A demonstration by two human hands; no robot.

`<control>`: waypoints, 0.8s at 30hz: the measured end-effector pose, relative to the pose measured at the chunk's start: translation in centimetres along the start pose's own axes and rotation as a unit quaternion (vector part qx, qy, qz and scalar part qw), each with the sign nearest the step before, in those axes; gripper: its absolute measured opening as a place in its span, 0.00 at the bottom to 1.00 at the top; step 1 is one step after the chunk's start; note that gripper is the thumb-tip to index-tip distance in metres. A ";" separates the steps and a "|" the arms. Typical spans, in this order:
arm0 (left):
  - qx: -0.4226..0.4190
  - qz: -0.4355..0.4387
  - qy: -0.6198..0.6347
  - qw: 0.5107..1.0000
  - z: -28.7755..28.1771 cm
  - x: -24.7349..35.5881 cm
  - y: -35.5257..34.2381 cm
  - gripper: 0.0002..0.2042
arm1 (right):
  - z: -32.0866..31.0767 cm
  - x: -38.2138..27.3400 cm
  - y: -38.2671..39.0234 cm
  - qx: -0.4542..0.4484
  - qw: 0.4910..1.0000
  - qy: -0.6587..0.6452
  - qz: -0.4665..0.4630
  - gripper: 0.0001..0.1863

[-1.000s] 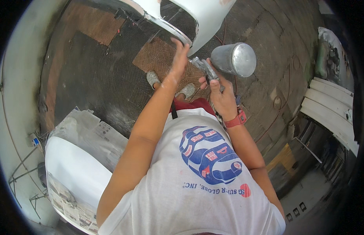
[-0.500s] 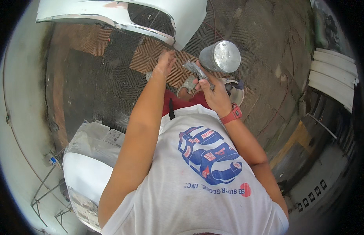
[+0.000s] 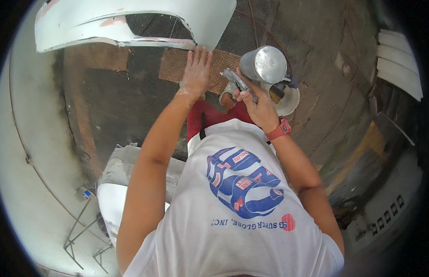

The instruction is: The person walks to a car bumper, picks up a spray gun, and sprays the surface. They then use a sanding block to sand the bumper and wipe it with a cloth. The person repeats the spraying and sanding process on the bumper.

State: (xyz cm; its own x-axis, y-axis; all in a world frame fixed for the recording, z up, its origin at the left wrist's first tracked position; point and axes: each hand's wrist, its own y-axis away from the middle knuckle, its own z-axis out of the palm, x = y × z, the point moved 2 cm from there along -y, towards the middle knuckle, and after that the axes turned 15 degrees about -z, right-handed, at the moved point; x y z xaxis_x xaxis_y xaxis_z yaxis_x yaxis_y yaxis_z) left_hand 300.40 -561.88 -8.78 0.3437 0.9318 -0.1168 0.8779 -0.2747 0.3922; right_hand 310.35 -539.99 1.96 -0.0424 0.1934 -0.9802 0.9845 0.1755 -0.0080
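My left hand (image 3: 196, 74) is stretched out flat, its fingers apart and dusty with pale powder. Its fingertips come up to the lower edge of a white car bumper (image 3: 94, 27); whether they touch it I cannot tell. The bumper has pinkish patches and a large opening. In my right hand (image 3: 260, 106), a silver spray gun (image 3: 235, 78) is gripped with its nozzle end toward the left hand. A large round metal cup (image 3: 269, 63) with a lid sits beyond that hand and appears to belong to the gun; the join is hidden.
Below the cup, a pale bucket (image 3: 289, 100) stands on the floor with dark items in it. A white panel (image 3: 112, 203) partly under grey sheeting lies at the lower left, near thin metal stand legs (image 3: 73, 240). Hoses cross the ribbed floor mats. White stacked pieces (image 3: 398, 64) are at right.
My left hand has gone from loosely curled to flat with spread fingers, up by the bumper's edge. The right hand keeps its grip on the spray gun. The whole view has shifted slightly.
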 end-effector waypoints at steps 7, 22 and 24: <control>0.034 0.093 -0.396 0.913 -0.2 -4.2 -2.2 0.45 | -0.2 1.4 0.5 0.038 0.996 0.059 -0.054 0.34; -0.107 0.157 -0.509 0.840 6.9 2.0 -7.3 0.36 | -0.2 2.4 1.8 0.061 0.998 0.018 -0.020 0.36; -0.076 0.148 -0.504 0.848 1.6 2.7 -5.1 0.36 | -0.6 1.6 1.3 0.063 0.998 0.002 -0.021 0.37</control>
State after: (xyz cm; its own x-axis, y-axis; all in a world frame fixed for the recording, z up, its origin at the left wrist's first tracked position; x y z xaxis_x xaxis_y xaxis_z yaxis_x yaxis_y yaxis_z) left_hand 297.38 -558.30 -12.58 0.7187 0.1302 -0.6831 0.6769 -0.3560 0.6443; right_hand 311.46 -538.91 0.47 -0.0837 0.1929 -0.9776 0.9955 0.0598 -0.0734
